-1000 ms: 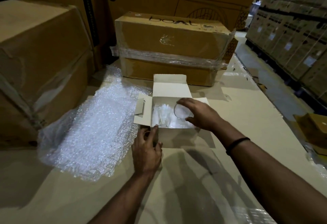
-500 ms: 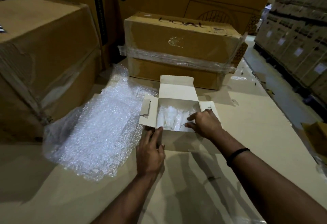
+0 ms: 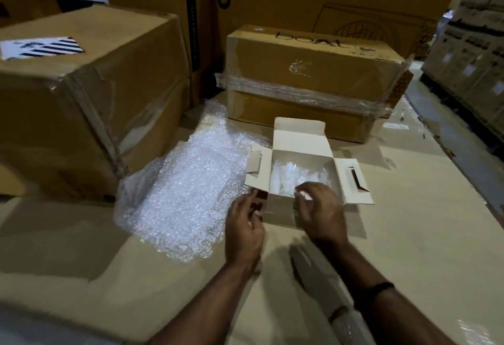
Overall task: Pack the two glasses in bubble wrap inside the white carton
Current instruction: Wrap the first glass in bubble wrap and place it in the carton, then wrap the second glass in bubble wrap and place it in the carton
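A taped brown box (image 3: 90, 93) sits left, a film-banded boAt box (image 3: 313, 71) behind, stacked cartons (image 3: 474, 52) far right.

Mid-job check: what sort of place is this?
Most likely a warehouse or stockroom: taped brown cartons all around, rows of boxed goods along an aisle at right, and a bubble wrap sheet laid out for packing.
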